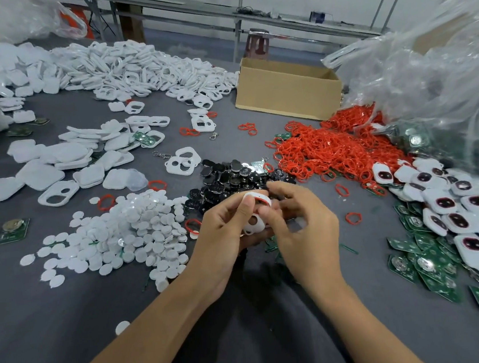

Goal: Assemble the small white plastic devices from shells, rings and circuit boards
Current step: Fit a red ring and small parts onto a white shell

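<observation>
Head view: a grey bench [70,335] fills the picture and carries heaps of small parts; two bare forearms come in from the bottom edge.
Plastic bags [429,76]: clear and crumpled, they lie piled at the right side.
White shells [130,68]: a wide heap lies along the far left of the bench, with small stacks and loose ones nearer at the left.
Cardboard box [288,92]: it is open and stands at the far middle, between the shell heap and the bags.
Red rings [333,146]: a dense pile lies right of the centre, near the box.
White discs [124,233]: a flat pile lies just left of the hands.
White devices [460,216]: these have dark openings with red rims and are heaped at the right edge.
Circuit boards [430,267]: green, they are spread at the right, partly under the devices.
Black parts [226,180]: a shiny pile lies just behind the hands.
Left hand [223,231]: its fingers curl round the held shell [255,224], which is up over the bench at the centre.
Right hand [303,227]: the thumb and fingertips pinch the held shell from the right.
Single ring [259,198]: red, it sits along the upper edge of the held shell.
</observation>
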Tool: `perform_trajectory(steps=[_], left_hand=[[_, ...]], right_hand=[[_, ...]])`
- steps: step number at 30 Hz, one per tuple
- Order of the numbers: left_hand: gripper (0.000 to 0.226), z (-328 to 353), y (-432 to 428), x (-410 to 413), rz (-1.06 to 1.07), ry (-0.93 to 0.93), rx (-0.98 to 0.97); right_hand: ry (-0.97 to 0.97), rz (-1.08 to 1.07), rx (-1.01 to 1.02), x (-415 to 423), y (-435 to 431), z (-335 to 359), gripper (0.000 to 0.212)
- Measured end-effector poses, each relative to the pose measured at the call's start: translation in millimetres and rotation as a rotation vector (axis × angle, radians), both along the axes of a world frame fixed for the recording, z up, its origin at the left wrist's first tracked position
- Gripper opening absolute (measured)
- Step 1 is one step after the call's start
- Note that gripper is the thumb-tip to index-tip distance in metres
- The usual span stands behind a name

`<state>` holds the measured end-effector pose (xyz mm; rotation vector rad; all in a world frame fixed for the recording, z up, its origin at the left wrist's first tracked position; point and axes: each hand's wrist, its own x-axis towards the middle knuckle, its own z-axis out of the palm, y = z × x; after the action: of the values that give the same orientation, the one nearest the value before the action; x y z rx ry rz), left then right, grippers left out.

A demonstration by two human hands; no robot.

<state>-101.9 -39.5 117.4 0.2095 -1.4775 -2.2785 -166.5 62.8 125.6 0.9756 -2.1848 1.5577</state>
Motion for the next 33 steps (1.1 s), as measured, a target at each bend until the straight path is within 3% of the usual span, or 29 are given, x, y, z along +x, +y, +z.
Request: perform_trajectory(steps=[5, 11, 14, 22, 29, 33], left_hand=[[0.034, -2, 0, -2, 0.014, -0.063, 0.039], [0.033, -2, -1, -3, -0.016, -0.093, 0.106], [0.034, -4, -1, -3, -0.038, -0.095, 0.117], [0.035, -2, 2, -4, -0.025, -0.102, 0.079], [0.04, -2, 2, -4, -0.028, -0.114, 0.077], [0.031, -1, 1, -4, -0.024, -0.128, 0.125]], right_hand=[[0.404, -0.069, 0.081, -7, 5, -10, 0.026], [0.518, -0.078, 0.07, -6, 4, -14, 0.013], [0.488, -0.047, 0.07, -6, 4, -12, 0.01], [0.174, -0.109, -0.089, -3, 0, -5, 0.008], [0.166, -0.077, -0.047, -1, -3, -7, 0.009], [0.21, -0.074, -0.024, -3, -2, -8, 0.012]])
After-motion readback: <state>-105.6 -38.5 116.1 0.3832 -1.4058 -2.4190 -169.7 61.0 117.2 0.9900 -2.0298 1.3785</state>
